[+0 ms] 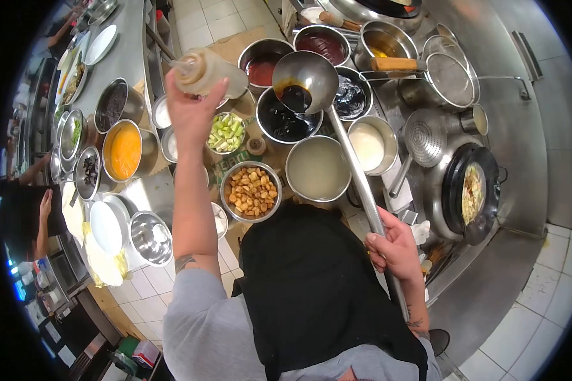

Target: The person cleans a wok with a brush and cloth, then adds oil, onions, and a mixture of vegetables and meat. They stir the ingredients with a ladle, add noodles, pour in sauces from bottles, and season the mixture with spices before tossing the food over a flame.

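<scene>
My left hand (196, 117) is wrapped round a translucent squeeze bottle (225, 77), lifted and tilted with its nozzle toward the left. In my right hand (397, 246) is the long handle of a metal ladle (314, 71). A little dark brown liquid (295, 98) lies in the ladle's bowl, which hangs above a pot of black sauce (289, 120). Nearby stand a pot of cloudy liquid (318, 168), a pot of creamy white liquid (367, 146), a bowl of chopped green vegetable (226, 132) and a bowl of browned chunks (253, 192).
To the right, a black wok (451, 190) holds cooked food, with a perforated skimmer (424, 136) and a wire strainer (451, 77) beyond. Pots of red sauce (264, 66) sit at the back. An orange liquid (124, 149) and white plates (107, 225) are left. Another person's hand (46, 202) shows far left.
</scene>
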Available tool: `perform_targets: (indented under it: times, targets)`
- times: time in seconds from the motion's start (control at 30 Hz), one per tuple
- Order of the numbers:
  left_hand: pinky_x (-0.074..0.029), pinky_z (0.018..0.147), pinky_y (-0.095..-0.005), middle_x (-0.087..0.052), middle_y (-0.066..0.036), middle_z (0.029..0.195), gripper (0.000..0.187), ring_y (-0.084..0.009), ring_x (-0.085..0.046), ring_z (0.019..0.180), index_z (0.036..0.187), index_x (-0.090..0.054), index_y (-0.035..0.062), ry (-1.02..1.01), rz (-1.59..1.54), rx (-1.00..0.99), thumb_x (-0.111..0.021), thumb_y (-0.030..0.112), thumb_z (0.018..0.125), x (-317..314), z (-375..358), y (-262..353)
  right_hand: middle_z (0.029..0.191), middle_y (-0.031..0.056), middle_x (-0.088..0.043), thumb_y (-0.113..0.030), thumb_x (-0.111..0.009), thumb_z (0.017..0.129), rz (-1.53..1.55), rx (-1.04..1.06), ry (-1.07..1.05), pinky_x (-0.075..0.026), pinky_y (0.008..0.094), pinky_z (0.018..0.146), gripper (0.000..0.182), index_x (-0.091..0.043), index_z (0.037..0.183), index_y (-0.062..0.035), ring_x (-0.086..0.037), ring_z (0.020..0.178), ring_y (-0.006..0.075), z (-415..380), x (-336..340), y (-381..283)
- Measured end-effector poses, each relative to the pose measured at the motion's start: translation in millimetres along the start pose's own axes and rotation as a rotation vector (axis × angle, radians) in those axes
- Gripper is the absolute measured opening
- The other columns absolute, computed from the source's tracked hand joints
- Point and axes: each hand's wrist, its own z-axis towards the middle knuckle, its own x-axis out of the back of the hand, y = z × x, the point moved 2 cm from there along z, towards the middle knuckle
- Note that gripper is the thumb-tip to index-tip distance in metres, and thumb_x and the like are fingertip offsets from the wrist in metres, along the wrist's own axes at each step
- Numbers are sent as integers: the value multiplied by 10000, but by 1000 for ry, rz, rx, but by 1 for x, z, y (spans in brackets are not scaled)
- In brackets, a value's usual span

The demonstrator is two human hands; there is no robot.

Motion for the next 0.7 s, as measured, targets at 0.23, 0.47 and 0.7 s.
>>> perform_targets:
  times: [0.23, 0.47, 0.7]
  targets:
    - [-481, 957, -327, -593, -104, 1189, 683, -191, -594, 1088, 1264, -482, 11, 69, 172, -113, -860, 51, 696, 34, -14, 48, 705, 17, -511, -12, -566, 910, 4, 23, 8, -358, 208, 379, 604, -330, 1465, 22, -422, 439, 51, -4, 0, -12]
    - [-440, 1028, -358, -557, -116, 1264, 734, -213, -554, 1171, 1330, -449, 23, 67, 136, -78, -823, -24, 700, 51, -31, 51, 695, 20, -514, 6, -562, 905, -17, 14, 22, -355, 210, 377, 609, -326, 1466, 29, -420, 434, 53, -5, 0, -22]
    - [-446, 1036, -375, -554, -119, 1272, 780, -220, -544, 1201, 1350, -438, 30, 86, 47, -62, -833, -32, 681, 53, -39, 55, 695, 23, -513, 10, -562, 904, -30, 15, 29, -355, 214, 376, 613, -320, 1467, 34, -419, 431, 56, -4, -2, -25]
